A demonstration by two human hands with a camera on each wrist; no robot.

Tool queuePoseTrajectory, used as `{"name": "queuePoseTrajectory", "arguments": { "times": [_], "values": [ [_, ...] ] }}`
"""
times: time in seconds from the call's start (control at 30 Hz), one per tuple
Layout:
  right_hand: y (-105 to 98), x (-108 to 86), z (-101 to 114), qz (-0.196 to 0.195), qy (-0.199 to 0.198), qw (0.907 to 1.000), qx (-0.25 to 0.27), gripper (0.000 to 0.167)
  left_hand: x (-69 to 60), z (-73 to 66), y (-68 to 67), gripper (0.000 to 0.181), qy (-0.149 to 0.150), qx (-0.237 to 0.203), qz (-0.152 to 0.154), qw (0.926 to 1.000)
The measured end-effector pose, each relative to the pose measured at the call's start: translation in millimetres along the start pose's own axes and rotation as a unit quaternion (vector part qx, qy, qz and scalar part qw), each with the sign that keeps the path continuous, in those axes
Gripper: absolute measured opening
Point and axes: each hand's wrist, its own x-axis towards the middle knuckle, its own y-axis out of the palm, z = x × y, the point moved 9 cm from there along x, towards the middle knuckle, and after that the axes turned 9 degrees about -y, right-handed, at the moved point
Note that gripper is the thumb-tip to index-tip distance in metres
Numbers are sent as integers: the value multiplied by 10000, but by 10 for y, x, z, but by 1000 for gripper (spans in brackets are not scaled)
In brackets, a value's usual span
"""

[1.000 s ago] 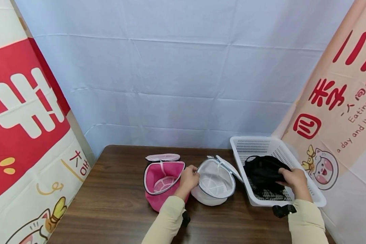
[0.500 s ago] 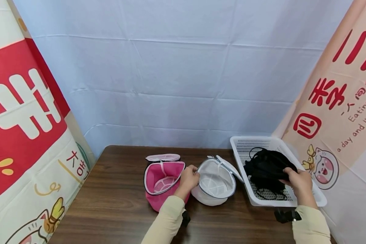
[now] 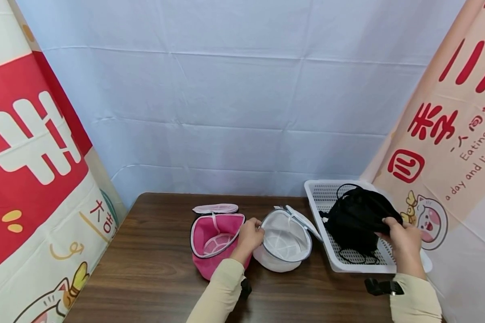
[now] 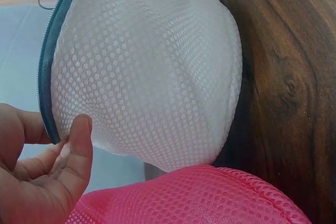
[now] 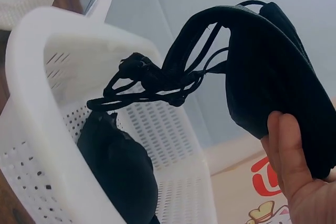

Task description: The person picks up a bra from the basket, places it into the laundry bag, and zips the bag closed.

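Observation:
Between two mesh bags, my left hand (image 3: 248, 238) pinches the zippered rim of the white mesh bag (image 4: 142, 72); thumb and fingers meet at its grey edge. The white bag (image 3: 280, 265) stands with its mouth open and its lid folded back. Beside it, the pink mesh bag (image 3: 216, 264) also stands open. My right hand (image 3: 404, 244) grips a black cloth item (image 3: 359, 211) with straps, raised above the white basket (image 3: 335, 266). In the right wrist view, loops and cords hang off the held black item (image 5: 283, 72), while another black piece (image 5: 121, 166) lies in the basket.
The wooden table (image 3: 145, 264) spreads left of the bags and in front of them. A pale blue cloth (image 3: 234, 98) hangs behind the table, with printed banners at the left (image 3: 20, 112) and right (image 3: 440, 148).
My right hand has moved up and to the right, lifting the black item higher over the basket. My left hand and both bags stay where they were.

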Motion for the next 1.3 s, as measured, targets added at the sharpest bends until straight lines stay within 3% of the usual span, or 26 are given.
{"name": "queuePoseTrajectory", "arguments": {
  "times": [0.2,0.4,0.63,0.77,1.0,1.2,1.3],
  "values": [
    [32,-33,30,10,-16,9999,165,56,7,18,13,12,10,1,20,10000],
    [11,-87,36,-186,91,9988,453,41,6,45,36,11,-47,5,72,10000],
    [-44,-195,67,-258,193,9986,431,54,-1,62,58,10,-164,88,107,9998],
    [-75,-246,90,-288,203,9980,519,41,-4,59,47,10,-177,114,75,9997],
    [-39,-296,179,-327,11,9948,963,26,11,56,26,11,-254,6,108,9996],
    [-8,-348,281,-478,-360,9961,650,5,28,29,5,10,-222,26,106,9997],
    [33,-357,327,-515,-506,9948,715,16,49,33,-2,10,-253,7,124,9996]
  ]
}}
